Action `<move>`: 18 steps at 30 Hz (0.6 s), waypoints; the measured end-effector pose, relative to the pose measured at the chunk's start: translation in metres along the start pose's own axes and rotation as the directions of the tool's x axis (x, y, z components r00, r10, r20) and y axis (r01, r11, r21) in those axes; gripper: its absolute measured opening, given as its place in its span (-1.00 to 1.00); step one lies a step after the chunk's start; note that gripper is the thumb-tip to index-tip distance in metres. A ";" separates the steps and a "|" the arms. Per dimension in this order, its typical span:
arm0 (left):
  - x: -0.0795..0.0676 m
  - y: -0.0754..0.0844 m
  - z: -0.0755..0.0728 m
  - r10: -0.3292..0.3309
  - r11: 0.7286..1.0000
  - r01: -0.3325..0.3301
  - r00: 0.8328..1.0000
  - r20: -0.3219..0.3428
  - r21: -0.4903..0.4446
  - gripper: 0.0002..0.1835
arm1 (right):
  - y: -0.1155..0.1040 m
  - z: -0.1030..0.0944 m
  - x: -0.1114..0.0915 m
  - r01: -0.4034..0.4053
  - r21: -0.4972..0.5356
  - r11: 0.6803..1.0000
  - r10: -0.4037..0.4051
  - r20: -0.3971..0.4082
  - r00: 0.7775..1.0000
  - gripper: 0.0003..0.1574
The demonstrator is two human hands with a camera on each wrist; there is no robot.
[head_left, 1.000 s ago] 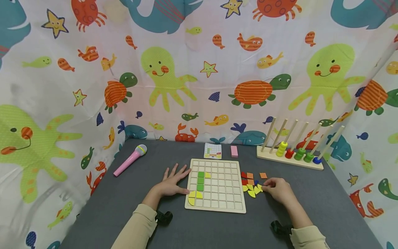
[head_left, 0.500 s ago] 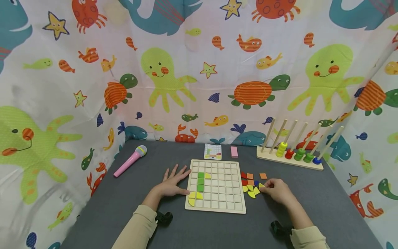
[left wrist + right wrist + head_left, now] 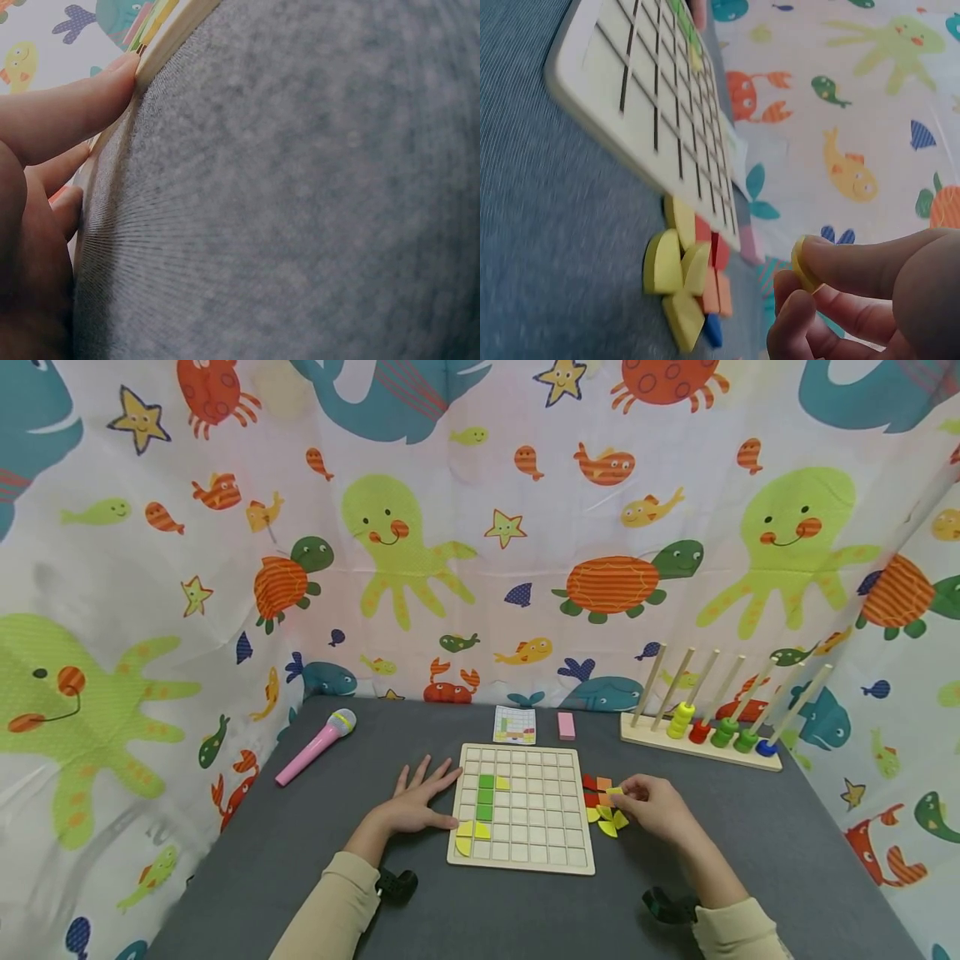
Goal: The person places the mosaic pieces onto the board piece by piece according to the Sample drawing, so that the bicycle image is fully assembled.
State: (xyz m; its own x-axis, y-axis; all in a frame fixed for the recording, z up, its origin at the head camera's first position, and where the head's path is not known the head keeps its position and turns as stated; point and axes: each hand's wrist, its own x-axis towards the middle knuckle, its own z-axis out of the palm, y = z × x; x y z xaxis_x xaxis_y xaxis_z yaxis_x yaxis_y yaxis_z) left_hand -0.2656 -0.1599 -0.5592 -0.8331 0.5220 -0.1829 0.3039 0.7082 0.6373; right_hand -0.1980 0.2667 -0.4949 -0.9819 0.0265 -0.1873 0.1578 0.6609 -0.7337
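Observation:
A wooden grid board (image 3: 540, 810) lies flat on the table, with green squares (image 3: 485, 797) and several yellow pieces (image 3: 464, 845) set in its left cells. My left hand (image 3: 408, 806) rests at its left edge, fingers spread, thumb touching the rim, as the left wrist view also shows. Pinched between thumb and fingers of my right hand (image 3: 656, 806) is a yellow quarter-circle piece (image 3: 804, 264), held above the loose pieces. Below it lie loose yellow pieces (image 3: 662, 262), red squares (image 3: 590, 799), orange squares (image 3: 724, 292) and a blue piece (image 3: 713, 330), right of the board.
Behind the board lie a pattern card (image 3: 514, 725) and a pink block (image 3: 566, 725). A pink toy microphone (image 3: 315, 749) is at the back left. At the back right stands a wooden peg stand (image 3: 701, 742) with coloured rings. A patterned curtain (image 3: 480, 568) hangs behind the table.
My right hand has picked a yellow piece from the right side of the pile, lifted it and moved slightly left and away from me. The left hand has stayed in place.

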 end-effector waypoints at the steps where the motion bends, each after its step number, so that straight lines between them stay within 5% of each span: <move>1: -0.001 0.001 0.000 0.001 1.000 -0.001 1.000 0.004 0.001 0.05 | -0.003 0.001 -0.001 0.009 -0.004 1.000 -0.009 0.004 1.000 -0.67; 7: 0.001 -0.008 0.003 0.011 1.000 -0.010 1.000 0.004 -0.017 0.09 | -0.016 0.011 -0.002 0.055 -0.009 0.998 -0.055 0.036 0.998 -0.66; 18: 0.000 0.000 -0.001 0.021 1.000 -0.021 1.000 0.001 0.004 0.07 | -0.037 0.036 -0.003 0.082 0.063 0.995 -0.085 0.046 0.995 -0.80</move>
State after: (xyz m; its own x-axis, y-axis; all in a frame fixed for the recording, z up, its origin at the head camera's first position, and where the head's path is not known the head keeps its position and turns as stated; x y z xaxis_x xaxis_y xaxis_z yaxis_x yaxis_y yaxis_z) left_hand -0.2660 -0.1609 -0.5581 -0.8262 0.5371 -0.1702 0.3229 0.6989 0.6381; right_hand -0.1976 0.2147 -0.4906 -0.9859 -0.0641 -0.1543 0.0833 0.6120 -0.7865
